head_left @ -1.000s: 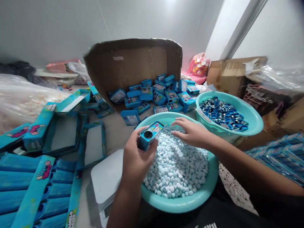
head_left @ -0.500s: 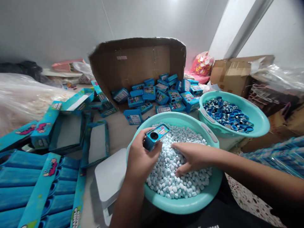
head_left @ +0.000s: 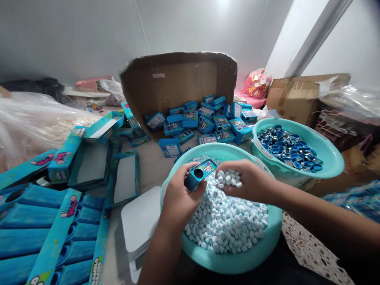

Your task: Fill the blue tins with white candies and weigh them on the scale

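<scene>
In my left hand (head_left: 184, 192) is a small blue candy tin (head_left: 204, 169) with a printed label and a dark round hole in its face. It is tilted over the turquoise basin (head_left: 225, 266). My right hand (head_left: 249, 180) is cupped around a handful of small white candies (head_left: 230, 178), just right of the tin and apart from it. Below both hands, a heap of pale white-blue candies (head_left: 228, 221) fills the basin. The palm side of my left hand is hidden behind the tin.
A second turquoise basin (head_left: 329, 158) at right holds blue-and-silver caps (head_left: 287, 148). Blue tins (head_left: 190, 118) lie by an open cardboard box (head_left: 178, 83) behind. At left are open blue display trays (head_left: 126, 178), long blue pieces (head_left: 26, 217) and a white scale-like device (head_left: 141, 217).
My right hand has risen out of the candy heap with a handful of candies and turned toward the tin. The left hand still holds the tin. The view has shifted slightly.
</scene>
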The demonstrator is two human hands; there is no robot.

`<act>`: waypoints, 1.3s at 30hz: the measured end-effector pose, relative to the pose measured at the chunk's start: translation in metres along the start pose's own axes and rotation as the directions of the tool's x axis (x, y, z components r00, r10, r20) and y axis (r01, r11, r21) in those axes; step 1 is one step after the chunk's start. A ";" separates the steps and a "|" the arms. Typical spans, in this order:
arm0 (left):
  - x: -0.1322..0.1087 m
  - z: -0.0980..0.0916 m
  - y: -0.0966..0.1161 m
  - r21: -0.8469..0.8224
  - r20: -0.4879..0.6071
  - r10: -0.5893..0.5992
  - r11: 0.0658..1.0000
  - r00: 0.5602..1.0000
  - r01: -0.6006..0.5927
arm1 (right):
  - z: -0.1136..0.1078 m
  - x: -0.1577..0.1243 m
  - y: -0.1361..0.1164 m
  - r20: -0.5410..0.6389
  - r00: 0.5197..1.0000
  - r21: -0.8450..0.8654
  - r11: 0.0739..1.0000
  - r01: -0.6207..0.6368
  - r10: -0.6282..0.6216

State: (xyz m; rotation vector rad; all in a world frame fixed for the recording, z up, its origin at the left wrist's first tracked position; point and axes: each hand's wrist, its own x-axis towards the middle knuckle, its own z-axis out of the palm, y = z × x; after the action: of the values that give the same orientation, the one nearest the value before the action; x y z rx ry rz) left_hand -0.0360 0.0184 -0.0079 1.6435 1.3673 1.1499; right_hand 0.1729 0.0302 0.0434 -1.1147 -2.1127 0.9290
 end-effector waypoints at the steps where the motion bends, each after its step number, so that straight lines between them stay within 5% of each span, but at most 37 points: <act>1: 0.000 0.000 0.000 0.018 0.003 0.034 0.999 0.999 -0.034 | -0.001 0.005 -0.006 -0.070 0.998 0.108 0.994 0.014 -0.006; 4: -0.002 -0.001 -0.001 0.055 0.032 0.153 0.986 0.988 -0.154 | 0.003 0.024 -0.018 -0.208 0.975 0.457 0.889 0.022 0.083; 7: -0.003 -0.001 -0.001 0.033 0.054 0.194 0.980 0.979 -0.196 | 0.015 0.044 -0.024 -0.240 0.954 0.722 0.689 0.053 0.178; 15: -0.005 0.001 0.002 0.066 0.085 0.163 0.983 0.983 -0.169 | 0.035 0.062 -0.041 -0.232 0.925 0.918 0.381 0.106 0.302; 27: -0.001 0.002 0.007 0.109 0.071 0.199 0.973 0.977 -0.206 | 0.038 0.059 -0.034 -0.217 0.919 0.916 0.394 0.075 0.330; 39: 0.000 0.003 0.012 0.082 0.073 0.194 0.976 0.978 -0.200 | 0.038 0.054 -0.039 -0.254 0.940 0.884 0.448 0.130 0.229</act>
State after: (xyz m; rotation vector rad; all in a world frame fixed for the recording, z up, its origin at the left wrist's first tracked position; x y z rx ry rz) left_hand -0.0288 0.0158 0.0018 1.8986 1.2523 1.1502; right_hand 0.1003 0.0484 0.0602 -0.6559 -0.9701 1.4976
